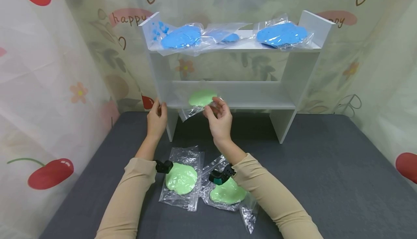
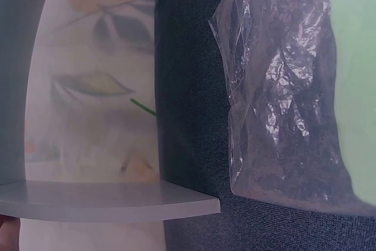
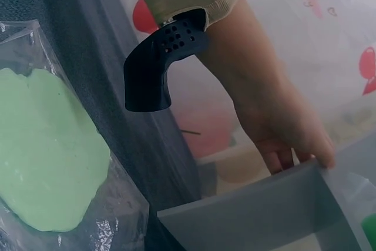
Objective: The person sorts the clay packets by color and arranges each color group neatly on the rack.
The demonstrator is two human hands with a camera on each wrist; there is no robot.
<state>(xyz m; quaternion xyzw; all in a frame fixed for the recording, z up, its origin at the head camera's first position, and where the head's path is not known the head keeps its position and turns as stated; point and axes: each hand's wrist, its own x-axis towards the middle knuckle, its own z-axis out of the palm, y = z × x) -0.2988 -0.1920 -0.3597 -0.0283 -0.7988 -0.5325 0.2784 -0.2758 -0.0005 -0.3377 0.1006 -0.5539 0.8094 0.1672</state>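
My left hand (image 1: 157, 120) grips the left side panel of a white two-tier shelf (image 1: 228, 103) near the lower board. In the right wrist view the left hand (image 3: 282, 119) has its fingers behind the panel edge. My right hand (image 1: 220, 119) pinches the right edge of a clear plastic bag of green slime (image 1: 202, 98) at the lower board, thumb and fingers apart at the bag's side. One bag corner hangs over the board's front edge. Two more bags of green slime lie on the table below: a left one (image 1: 181, 178) and a right one (image 1: 228, 192), partly under my right forearm.
On the upper board lie clear bags of blue slime: a left one (image 1: 181, 37), a smaller middle one (image 1: 228, 37) and a right one (image 1: 281, 34). The dark grey table (image 1: 342, 181) meets printed curtains (image 1: 81, 51) at the back and sides.
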